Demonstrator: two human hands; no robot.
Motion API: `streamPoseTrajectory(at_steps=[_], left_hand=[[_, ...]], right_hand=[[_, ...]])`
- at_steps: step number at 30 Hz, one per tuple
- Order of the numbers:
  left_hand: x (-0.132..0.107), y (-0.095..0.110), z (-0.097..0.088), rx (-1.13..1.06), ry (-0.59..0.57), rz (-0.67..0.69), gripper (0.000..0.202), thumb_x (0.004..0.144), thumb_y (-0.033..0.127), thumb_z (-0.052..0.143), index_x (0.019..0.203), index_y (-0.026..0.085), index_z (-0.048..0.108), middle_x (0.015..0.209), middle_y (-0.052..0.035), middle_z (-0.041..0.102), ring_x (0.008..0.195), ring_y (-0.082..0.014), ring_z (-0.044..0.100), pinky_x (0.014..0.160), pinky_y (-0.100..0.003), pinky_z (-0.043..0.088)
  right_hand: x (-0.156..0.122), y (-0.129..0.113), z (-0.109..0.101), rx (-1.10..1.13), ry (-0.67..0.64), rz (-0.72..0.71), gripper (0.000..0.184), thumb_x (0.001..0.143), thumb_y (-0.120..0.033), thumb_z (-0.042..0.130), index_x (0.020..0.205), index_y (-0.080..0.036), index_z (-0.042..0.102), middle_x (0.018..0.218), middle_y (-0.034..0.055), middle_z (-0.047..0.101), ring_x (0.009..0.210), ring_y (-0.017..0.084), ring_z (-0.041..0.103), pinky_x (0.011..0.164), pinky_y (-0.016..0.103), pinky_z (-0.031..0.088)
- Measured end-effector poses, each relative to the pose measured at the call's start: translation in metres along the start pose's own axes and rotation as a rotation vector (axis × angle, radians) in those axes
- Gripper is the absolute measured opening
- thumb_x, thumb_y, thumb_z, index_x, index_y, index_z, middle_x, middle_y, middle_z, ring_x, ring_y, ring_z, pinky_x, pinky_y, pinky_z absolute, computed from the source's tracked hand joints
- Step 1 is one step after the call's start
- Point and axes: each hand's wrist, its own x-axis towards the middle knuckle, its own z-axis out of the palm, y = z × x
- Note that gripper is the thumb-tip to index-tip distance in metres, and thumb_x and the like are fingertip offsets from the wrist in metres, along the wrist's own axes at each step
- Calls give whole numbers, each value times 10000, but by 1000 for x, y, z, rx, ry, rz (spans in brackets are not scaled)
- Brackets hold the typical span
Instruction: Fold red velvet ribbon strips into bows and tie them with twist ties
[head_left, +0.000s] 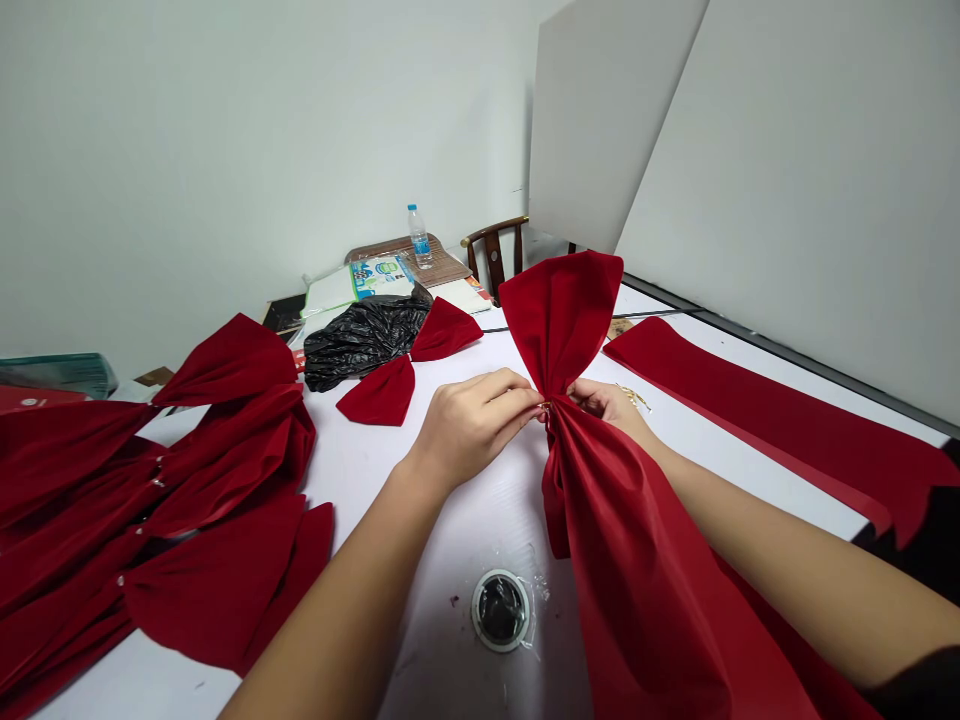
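A long piece of red velvety fabric (637,560) is gathered into a narrow waist in front of me, its upper end fanned out above and its long tail hanging toward me. At the left side of the waist, my left hand (476,415) is closed, its fingertips pinching a thin gold twist tie (545,405). My right hand (611,405) is closed against the other side of the gather, its fingertips partly hidden by the fabric. Just beyond the right hand lie more gold ties (636,397) on the white table.
Several tied red fabric bows (225,530) pile up at left. A smaller red bow (450,330) lies by a black plastic bag (367,340). Flat red strips (757,410) stretch along the right. A round grommet (500,610), a water bottle (420,240) and a chair (495,255) are visible.
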Motion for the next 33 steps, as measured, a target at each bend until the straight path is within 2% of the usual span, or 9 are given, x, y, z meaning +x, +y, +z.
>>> streamPoseTrajectory(at_steps=[4, 7, 9, 13, 16, 19, 25, 28, 33], left_hand=[[0, 1, 1, -61, -16, -56, 147, 980, 254, 604, 987, 173, 727, 962, -39, 750, 843, -121, 682, 750, -229, 510], [3, 6, 3, -178, -45, -218, 162, 954, 268, 619, 911, 162, 734, 911, -42, 744, 812, -129, 659, 718, -247, 489], [8, 11, 4, -346, -85, -454, 136, 902, 248, 643, 850, 157, 729, 851, -36, 730, 784, -126, 640, 656, -235, 455], [19, 19, 5, -920, -263, -1113, 154, 832, 245, 620, 738, 139, 680, 736, -33, 669, 668, -100, 587, 481, -203, 324], [21, 18, 3, -1136, -341, -1317, 199, 811, 318, 668, 744, 130, 662, 760, -35, 652, 594, -76, 532, 425, -195, 230], [20, 14, -1, -999, -328, -1141, 219, 860, 345, 650, 794, 138, 670, 817, -44, 686, 659, -93, 579, 483, -194, 330], [10, 6, -5, -405, -134, -466, 157, 952, 245, 587, 1013, 184, 718, 1004, -42, 719, 833, -119, 627, 661, -224, 459], [7, 5, -5, -383, -134, -367, 146, 955, 228, 611, 1033, 195, 730, 994, -30, 728, 825, -109, 639, 666, -218, 471], [8, 6, -3, -430, -108, -396, 131, 940, 238, 638, 994, 185, 746, 974, -29, 745, 816, -112, 664, 668, -222, 484]], right_hand=[[0, 3, 0, -26, 5, -44, 416, 630, -462, 922, 726, -164, 648, 779, 52, 696, 682, 155, 632, 669, 267, 513], [0, 6, -3, -83, 4, -90, 406, 693, -473, 887, 741, -162, 629, 761, 47, 673, 701, 156, 621, 685, 264, 504], [-1, 9, -5, -151, 20, -124, 396, 734, -475, 860, 762, -162, 619, 745, 35, 644, 694, 150, 597, 671, 260, 484], [-1, 15, -8, -251, 12, -175, 395, 778, -487, 823, 802, -164, 596, 739, 20, 605, 689, 143, 566, 654, 257, 452], [0, 15, -9, -262, 13, -171, 402, 776, -492, 822, 792, -163, 592, 724, 16, 586, 691, 143, 567, 647, 254, 442], [0, 11, -8, -205, 18, -125, 414, 743, -477, 850, 746, -159, 585, 719, 23, 606, 672, 138, 566, 648, 255, 458], [3, 10, -10, -14, 2, 11, 440, 624, -461, 920, 797, -158, 652, 769, 50, 682, 645, 145, 605, 613, 265, 500], [5, 12, -12, -2, -5, 58, 471, 547, -428, 955, 775, -161, 641, 742, 37, 681, 615, 137, 595, 598, 261, 503], [3, 7, -7, -38, 24, 18, 431, 588, -442, 938, 773, -155, 675, 783, 51, 700, 651, 140, 613, 633, 257, 508]])
